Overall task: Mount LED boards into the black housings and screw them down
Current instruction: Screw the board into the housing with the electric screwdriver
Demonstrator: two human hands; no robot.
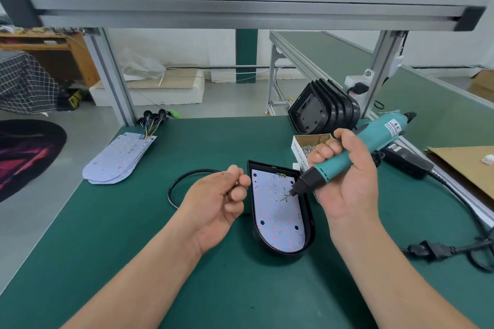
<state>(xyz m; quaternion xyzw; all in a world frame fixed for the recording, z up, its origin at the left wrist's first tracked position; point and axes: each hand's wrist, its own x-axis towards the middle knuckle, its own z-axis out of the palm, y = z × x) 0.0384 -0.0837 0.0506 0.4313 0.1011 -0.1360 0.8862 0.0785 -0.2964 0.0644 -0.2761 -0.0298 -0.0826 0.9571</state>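
Black housing (311, 222) holding LED board (278, 222), box (315, 138) of screws (307, 149) (silvery), right hand (347, 189) gripping screwdriver (374, 132) — left hand (213, 203), fingers (238, 193) curled, hold unclear.

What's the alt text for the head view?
The right hand holds a teal electric screwdriver with its bit at an LED board seated in a black housing on a green table. The left hand pinches a small metallic item beside it.

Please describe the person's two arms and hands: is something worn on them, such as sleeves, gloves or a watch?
The left forearm and right forearm are bare to the picture's edge; no sleeve shows. The left hand and right hand wear no gloves. No ring, watch, bracelet or marking shows on the sides in view.
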